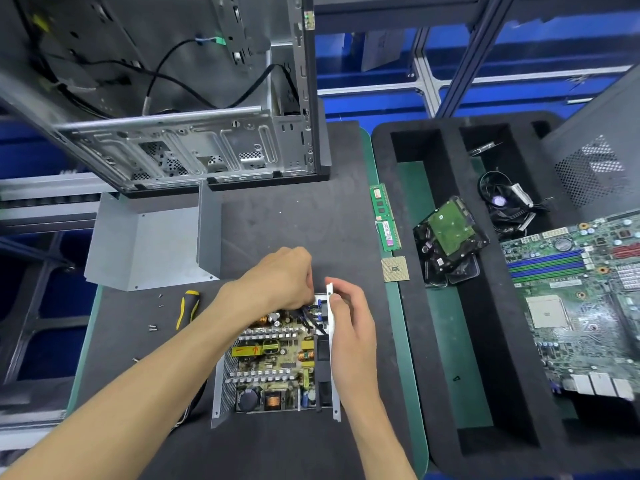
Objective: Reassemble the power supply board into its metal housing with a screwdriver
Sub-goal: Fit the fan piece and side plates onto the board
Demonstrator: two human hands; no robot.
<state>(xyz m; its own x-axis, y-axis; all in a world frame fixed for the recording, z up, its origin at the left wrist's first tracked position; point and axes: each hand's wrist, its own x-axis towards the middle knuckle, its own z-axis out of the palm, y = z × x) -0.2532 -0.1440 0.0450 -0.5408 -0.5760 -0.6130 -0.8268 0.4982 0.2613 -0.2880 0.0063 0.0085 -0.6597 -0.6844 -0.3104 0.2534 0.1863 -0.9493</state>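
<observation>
1. Hands are working at the far end of the power supply board (273, 362), which is sitting inside its metal housing (221, 386) on the dark surface (294, 220), near the front edge.
2. The left hand (280, 278) is reaching over the board's far corner with its fingers curled down into the blue and black wires (313, 315); whether they are pinching a wire cannot be told, as the hand is hiding its own fingertips.
3. The right hand (349, 320) is gripping the housing's right side wall (330, 317), thumb pressing on the top of the wall and the other fingers curling along its outer face.
4. The left forearm is crossing the housing's left edge and covering part of the board.
5. A yellow-and-black screwdriver (188, 308) is lying untouched on the surface just left of the left wrist, with several loose screws (152, 328) scattered beside it.
6. A bent grey metal cover (149, 240) is standing behind the screwdriver, and an open computer case (194, 147) is standing further back.
7. To the right, two RAM sticks (385, 218) and a CPU chip (394, 269) are lying on the green mat edge.
8. A black foam tray (391, 168) is holding a hard drive (450, 233), a cabled fan (502, 202) and a motherboard (581, 296).
</observation>
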